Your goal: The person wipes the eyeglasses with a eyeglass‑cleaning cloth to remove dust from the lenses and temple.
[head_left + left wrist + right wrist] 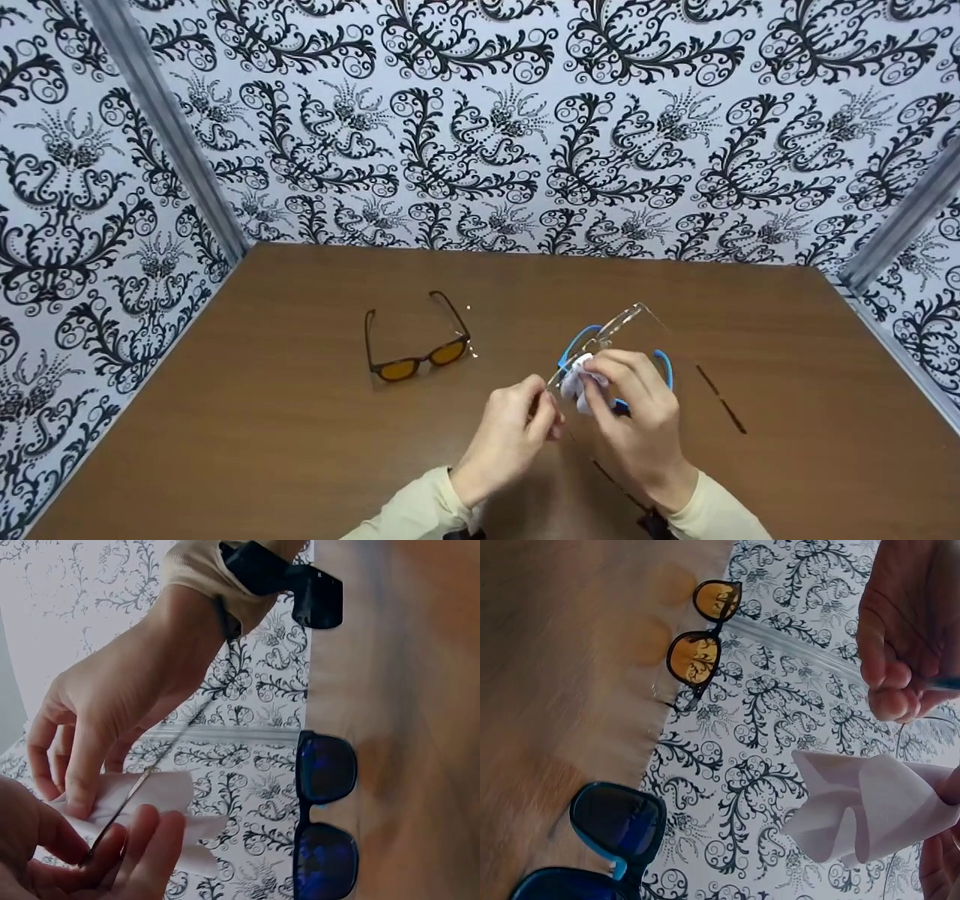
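Note:
My left hand [510,427] pinches thin metal-framed eyeglasses [621,319] at one side, holding them above the table. Their arms stick out to the right and toward me, with dark tips. Between the fingers of my right hand [641,409] is a crumpled white cloth [574,386], pressed on the lens nearer the left hand. In the right wrist view the cloth [877,810] hangs in loose folds. Blue-framed sunglasses [664,367] with dark blue lenses [328,859] lie on the table behind the right hand, which partly covers them.
Dark-framed glasses with amber lenses [399,369] stand unfolded on the brown table [300,435], left of both hands. Small bright specks [474,354] show beside them. Patterned white walls [480,135] enclose the table at the back and sides.

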Action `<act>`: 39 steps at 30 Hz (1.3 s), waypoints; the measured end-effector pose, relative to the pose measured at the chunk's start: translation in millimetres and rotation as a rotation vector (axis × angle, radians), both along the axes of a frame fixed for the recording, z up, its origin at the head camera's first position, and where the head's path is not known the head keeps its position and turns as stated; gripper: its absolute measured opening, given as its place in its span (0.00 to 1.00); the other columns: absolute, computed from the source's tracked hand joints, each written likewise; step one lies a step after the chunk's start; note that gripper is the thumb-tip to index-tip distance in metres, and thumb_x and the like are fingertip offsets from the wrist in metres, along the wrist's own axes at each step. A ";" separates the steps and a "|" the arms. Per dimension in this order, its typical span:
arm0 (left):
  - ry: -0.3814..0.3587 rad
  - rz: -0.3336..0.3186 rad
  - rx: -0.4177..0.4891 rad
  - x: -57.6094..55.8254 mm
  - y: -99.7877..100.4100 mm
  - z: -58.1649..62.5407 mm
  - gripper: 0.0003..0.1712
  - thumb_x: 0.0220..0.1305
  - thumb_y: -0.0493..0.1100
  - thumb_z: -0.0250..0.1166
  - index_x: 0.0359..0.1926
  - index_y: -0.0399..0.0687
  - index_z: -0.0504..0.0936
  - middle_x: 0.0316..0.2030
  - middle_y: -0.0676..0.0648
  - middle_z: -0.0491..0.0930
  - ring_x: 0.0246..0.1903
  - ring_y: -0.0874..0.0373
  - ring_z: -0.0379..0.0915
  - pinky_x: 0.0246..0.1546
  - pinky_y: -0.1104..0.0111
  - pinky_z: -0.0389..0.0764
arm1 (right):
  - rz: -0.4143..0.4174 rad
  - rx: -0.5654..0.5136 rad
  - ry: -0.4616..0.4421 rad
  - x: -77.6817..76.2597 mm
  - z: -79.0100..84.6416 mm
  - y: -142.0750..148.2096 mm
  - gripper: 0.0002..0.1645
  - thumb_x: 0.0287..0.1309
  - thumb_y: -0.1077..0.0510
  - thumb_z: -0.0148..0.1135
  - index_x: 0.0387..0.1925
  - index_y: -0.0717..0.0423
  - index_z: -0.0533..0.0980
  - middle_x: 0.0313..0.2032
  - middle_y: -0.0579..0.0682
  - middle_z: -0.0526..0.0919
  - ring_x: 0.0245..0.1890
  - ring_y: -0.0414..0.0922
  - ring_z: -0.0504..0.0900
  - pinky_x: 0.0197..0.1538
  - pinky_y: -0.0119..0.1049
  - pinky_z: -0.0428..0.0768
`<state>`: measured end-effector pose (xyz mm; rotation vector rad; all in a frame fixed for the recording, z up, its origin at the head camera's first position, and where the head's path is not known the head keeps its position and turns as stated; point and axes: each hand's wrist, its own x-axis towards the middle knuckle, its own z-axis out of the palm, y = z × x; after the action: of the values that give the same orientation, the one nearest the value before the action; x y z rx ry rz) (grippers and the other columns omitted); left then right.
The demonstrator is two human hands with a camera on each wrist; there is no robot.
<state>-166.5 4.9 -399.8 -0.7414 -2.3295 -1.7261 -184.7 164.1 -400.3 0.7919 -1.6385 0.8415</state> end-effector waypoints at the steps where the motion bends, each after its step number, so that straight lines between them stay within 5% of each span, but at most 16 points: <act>1: -0.011 0.006 -0.012 -0.4 0.6 -0.4 0.13 0.66 0.28 0.51 0.25 0.40 0.74 0.20 0.50 0.80 0.19 0.68 0.76 0.22 0.77 0.78 | -0.007 0.010 0.020 -0.1 1.5 -1.3 0.15 0.65 0.56 0.60 0.29 0.66 0.80 0.30 0.56 0.80 0.30 0.48 0.79 0.40 0.25 0.76; 10: -0.184 -0.015 -0.020 -2.2 6.3 -1.4 0.11 0.61 0.31 0.50 0.24 0.42 0.74 0.13 0.55 0.72 0.10 0.68 0.68 0.12 0.75 0.69 | -0.036 0.113 0.158 -1.7 11.1 -15.1 0.11 0.65 0.61 0.59 0.33 0.66 0.82 0.30 0.56 0.81 0.26 0.50 0.80 0.31 0.34 0.78; 17: -0.388 -0.081 0.127 -6.4 1.4 -0.6 0.14 0.67 0.34 0.48 0.25 0.40 0.73 0.13 0.52 0.69 0.11 0.62 0.67 0.17 0.72 0.74 | 0.114 0.303 0.064 -3.9 -2.2 -9.8 0.12 0.68 0.62 0.53 0.39 0.65 0.81 0.36 0.57 0.80 0.34 0.50 0.80 0.40 0.32 0.80; 20: -0.404 -0.086 0.137 -7.4 0.3 -2.4 0.14 0.68 0.34 0.47 0.25 0.42 0.72 0.13 0.51 0.69 0.11 0.62 0.66 0.17 0.73 0.72 | 0.138 0.321 0.039 -3.0 -3.8 -5.5 0.12 0.67 0.63 0.53 0.39 0.64 0.82 0.37 0.56 0.81 0.35 0.50 0.80 0.44 0.32 0.78; 27: -0.439 -0.126 0.109 -3.7 7.2 -2.5 0.13 0.66 0.33 0.45 0.23 0.44 0.69 0.13 0.51 0.67 0.11 0.63 0.65 0.14 0.72 0.73 | -0.046 0.233 0.143 0.2 7.6 -7.7 0.13 0.66 0.65 0.54 0.32 0.65 0.83 0.32 0.55 0.81 0.28 0.49 0.80 0.33 0.34 0.79; 35: -0.469 -0.206 0.169 -3.7 3.0 -5.3 0.19 0.69 0.37 0.46 0.18 0.46 0.66 0.11 0.53 0.61 0.11 0.64 0.64 0.15 0.75 0.72 | 0.155 0.325 0.096 4.0 2.8 -8.0 0.13 0.66 0.66 0.52 0.36 0.66 0.83 0.34 0.55 0.82 0.30 0.48 0.81 0.36 0.32 0.80; 39: -0.479 -0.183 0.156 -3.9 0.5 -4.9 0.16 0.68 0.35 0.46 0.21 0.43 0.68 0.12 0.52 0.65 0.12 0.63 0.65 0.16 0.73 0.75 | 0.093 0.328 0.065 8.3 4.7 -5.8 0.14 0.69 0.64 0.51 0.36 0.65 0.83 0.34 0.53 0.82 0.30 0.46 0.81 0.35 0.32 0.80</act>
<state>-170.4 5.4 -404.7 -0.5781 -2.4264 -2.3585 -176.3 158.3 -395.5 1.1187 -1.7150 0.6104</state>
